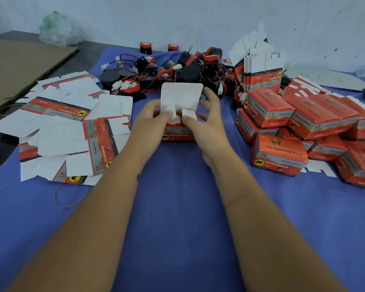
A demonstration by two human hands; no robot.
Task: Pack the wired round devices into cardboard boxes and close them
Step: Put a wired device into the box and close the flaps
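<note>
Item in hand: one small red printed cardboard box (178, 131), standing on the blue cloth-covered table (177, 207), centre, its white lid flap (180, 95) raised upright. A red round device with white connector (175, 120) sits inside, partly hidden by fingers.

Left hand (150, 118): grip curled on the left side flap (167, 108), thumb and fingers pinching it inward.

Right hand (204, 121): thumb presses the right side flap (188, 113) down; the other fingers spread behind the box wall.

Stock, unpacked: heap of black-and-red round devices with red and black wires (177, 68), behind the box.

Stock, blanks: flat unfolded cartons (72, 127) at left; an upright bundle of flats (261, 70) at right.

Stock, finished: closed red boxes (293, 133), piled at right.

Step judged: closing, side flaps going in. Next move calls for both flaps held flat, then the lid folded forward and its tongue tucked into the front wall, wires kept clear.
</note>
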